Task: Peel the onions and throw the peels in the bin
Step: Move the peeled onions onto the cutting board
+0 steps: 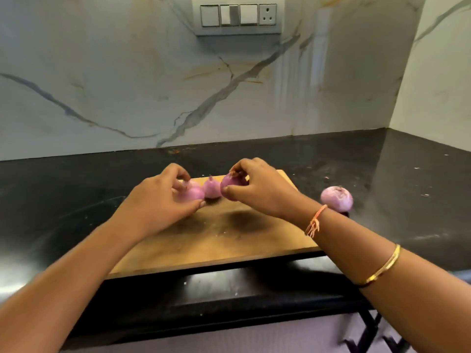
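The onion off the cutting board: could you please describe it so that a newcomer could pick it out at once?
Start at the black counter and find the wooden cutting board at its front edge. Just right of the board, directly on the counter, sits a purple onion. Unlike the other onions, it lies off the board and nobody holds it.

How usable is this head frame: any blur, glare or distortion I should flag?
Head view: soft overall, the left onion in the left hand and the right onion in the right hand lack crisp edges; the black countertop mirrors the wall at right; the wide-angle lens bows the counter edge; hands shade the cutting board.
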A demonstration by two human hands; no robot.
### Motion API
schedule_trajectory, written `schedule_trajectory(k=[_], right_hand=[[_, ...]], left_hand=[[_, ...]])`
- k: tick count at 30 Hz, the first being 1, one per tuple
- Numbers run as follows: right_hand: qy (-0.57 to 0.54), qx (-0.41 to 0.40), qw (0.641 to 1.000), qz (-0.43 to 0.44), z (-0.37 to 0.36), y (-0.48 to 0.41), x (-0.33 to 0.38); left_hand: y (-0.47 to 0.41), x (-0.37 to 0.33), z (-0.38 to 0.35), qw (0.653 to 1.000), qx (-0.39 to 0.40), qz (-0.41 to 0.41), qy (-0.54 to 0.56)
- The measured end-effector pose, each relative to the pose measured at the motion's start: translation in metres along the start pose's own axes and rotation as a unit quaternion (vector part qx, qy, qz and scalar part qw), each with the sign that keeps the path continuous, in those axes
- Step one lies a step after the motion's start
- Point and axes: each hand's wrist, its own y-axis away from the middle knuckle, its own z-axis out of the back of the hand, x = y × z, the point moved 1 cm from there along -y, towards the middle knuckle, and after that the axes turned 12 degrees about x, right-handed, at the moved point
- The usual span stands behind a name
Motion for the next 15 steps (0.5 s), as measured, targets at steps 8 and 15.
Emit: schedule_trajectory(k=[8,15], right_hand=[[0.083,0.052,0.995,0.007,-0.035,-0.007,0.025],[0.105,0.06,0.993,0.004,-0.038,-0.006,0.029]], left_hand=[[-0.001,0.032,-0.006,0.998,-0.005,0.032,0.05],[0.0,0.033,-0.014,0.995,-0.012,0.023,0.096]])
